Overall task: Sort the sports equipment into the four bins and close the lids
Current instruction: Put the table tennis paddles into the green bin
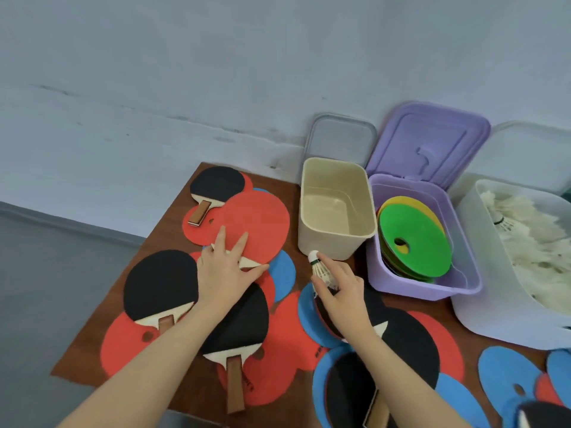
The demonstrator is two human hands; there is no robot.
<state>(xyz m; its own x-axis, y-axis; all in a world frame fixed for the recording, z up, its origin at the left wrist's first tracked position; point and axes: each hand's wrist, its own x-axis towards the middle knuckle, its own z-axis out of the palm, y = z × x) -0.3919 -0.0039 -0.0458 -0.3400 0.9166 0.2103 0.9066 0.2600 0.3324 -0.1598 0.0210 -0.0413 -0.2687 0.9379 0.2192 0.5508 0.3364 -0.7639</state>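
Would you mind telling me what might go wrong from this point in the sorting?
The right hand pinches a shuttlecock lightly; it might slip onto the table instead of reaching the white bin of shuttlecocks.

The left hand rests on a red-faced paddle overlapping flat discs; lifting it may drag the blue disc along.

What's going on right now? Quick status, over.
Right hand pinching shuttlecock. Left hand flat on red-faced paddle. Beige bin empty, open. Nothing blocking.

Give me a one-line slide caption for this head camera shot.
Sorting in progress: right hand holds a shuttlecock near the empty beige bin while left hand presses on a red paddle.
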